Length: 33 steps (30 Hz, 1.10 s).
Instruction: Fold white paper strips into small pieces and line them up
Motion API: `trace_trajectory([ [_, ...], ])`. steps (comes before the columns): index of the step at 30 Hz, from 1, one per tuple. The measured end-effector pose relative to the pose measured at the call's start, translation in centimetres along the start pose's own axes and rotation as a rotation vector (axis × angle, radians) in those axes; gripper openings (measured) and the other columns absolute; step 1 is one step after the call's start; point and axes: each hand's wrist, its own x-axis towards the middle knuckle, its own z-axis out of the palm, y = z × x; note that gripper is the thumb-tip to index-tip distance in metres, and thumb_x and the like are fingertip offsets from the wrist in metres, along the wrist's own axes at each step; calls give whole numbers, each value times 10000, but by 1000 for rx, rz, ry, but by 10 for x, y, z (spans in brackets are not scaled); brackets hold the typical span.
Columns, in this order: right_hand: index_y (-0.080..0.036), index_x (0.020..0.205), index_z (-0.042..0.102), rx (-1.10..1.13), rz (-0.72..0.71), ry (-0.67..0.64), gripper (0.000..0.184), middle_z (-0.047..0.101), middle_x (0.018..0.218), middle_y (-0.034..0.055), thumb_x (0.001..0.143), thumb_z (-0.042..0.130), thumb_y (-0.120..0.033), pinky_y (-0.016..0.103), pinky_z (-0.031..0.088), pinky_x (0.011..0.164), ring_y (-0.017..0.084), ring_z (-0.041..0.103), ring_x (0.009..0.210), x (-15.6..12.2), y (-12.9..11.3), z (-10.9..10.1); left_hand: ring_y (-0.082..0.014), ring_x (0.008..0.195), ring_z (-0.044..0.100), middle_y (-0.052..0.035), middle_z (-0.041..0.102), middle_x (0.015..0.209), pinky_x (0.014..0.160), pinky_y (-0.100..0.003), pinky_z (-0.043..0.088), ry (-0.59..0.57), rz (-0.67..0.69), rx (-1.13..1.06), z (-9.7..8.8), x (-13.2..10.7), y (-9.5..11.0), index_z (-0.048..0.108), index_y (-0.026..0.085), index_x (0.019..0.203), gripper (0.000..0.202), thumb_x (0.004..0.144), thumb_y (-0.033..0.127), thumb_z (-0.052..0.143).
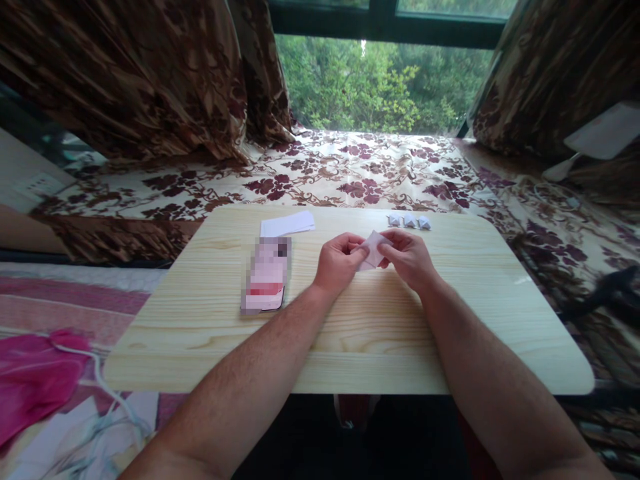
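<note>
A small piece of folded white paper [371,249] is held between my two hands, above the middle of the wooden table. My left hand [339,260] pinches its left side with thumb and fingers. On its right side, my right hand [407,257] grips it the same way, thumb on top. The fingertips behind the paper are partly hidden. Just beyond my right hand, several small folded white paper pieces [409,221] stand in a row. To the left of my left hand lie a stack of white paper strips [288,224] and a phone [267,273], its surface blurred.
The pale wooden table [210,357] has rounded corners. Behind it a flower-patterned cloth [360,170] covers the window ledge, with patterned curtains [200,73] on both sides. Pink fabric [40,373], a white cord and white papers [60,433] lie at the lower left.
</note>
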Motion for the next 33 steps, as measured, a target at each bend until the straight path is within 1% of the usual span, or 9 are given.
trace_trajectory([
  [3, -157, 895, 708, 71, 13, -36, 216, 690, 636, -10, 737, 749, -299, 230, 498, 466, 114, 607, 485, 0, -2, -4, -124, 584, 597, -5, 695, 676, 567, -232, 449, -34, -27, -85, -1, 1, 2, 726, 155, 817, 238, 655, 307, 812],
  [7, -175, 911, 706, 158, 54, -57, 255, 697, 629, -16, 698, 784, -292, 244, 518, 477, 131, 632, 485, -3, -6, -7, -119, 592, 599, 8, 686, 661, 568, -227, 449, -42, -16, -149, -2, 0, 5, 737, 163, 818, 197, 664, 268, 801],
  [9, -179, 886, 704, 173, 65, -65, 240, 694, 621, -15, 691, 789, -291, 247, 515, 473, 137, 636, 483, -4, -8, -8, -118, 591, 593, 2, 688, 669, 565, -230, 446, -54, -12, -152, -2, 0, 7, 742, 165, 820, 183, 690, 286, 788],
  [12, -182, 858, 717, 169, 60, -69, 192, 696, 629, -8, 713, 776, -293, 257, 519, 480, 139, 636, 489, -5, -10, -9, -120, 591, 585, -16, 691, 685, 557, -237, 441, -90, -32, -163, -3, -2, 10, 751, 168, 851, 230, 722, 356, 784],
  [16, -191, 862, 751, 172, 43, -49, 177, 711, 683, 4, 720, 776, -294, 264, 532, 485, 135, 634, 508, -4, -8, -12, -120, 580, 573, -14, 671, 676, 528, -238, 437, -115, -82, -234, -5, -2, 14, 750, 183, 870, 285, 710, 412, 802],
  [22, -199, 797, 766, 223, 4, -54, 115, 730, 749, 20, 712, 780, -276, 272, 540, 481, 140, 643, 531, -3, -5, -12, -101, 565, 561, -9, 650, 656, 508, -219, 431, -115, -116, -313, -6, -1, 15, 732, 164, 799, 232, 678, 336, 828],
  [28, -176, 785, 753, 232, 32, -81, 92, 700, 671, 10, 703, 728, -209, 281, 549, 515, 143, 638, 518, -5, -12, -12, -117, 575, 580, -19, 654, 671, 524, -237, 452, -82, -169, -296, -7, 1, 15, 727, 154, 791, 197, 655, 276, 800],
  [30, -169, 797, 744, 226, 42, -96, 101, 696, 677, 13, 724, 715, -233, 286, 555, 527, 143, 636, 532, -5, -12, -12, -116, 574, 580, -16, 656, 668, 529, -236, 454, -65, -160, -265, -6, 2, 13, 724, 154, 783, 180, 645, 251, 785],
  [33, -170, 771, 703, 188, 20, -83, 154, 685, 679, 7, 731, 763, -306, 272, 546, 516, 132, 621, 546, -5, -10, -11, -114, 559, 571, -11, 659, 652, 508, -229, 442, -48, -124, -184, -5, 2, 11, 720, 154, 776, 157, 642, 223, 765],
])
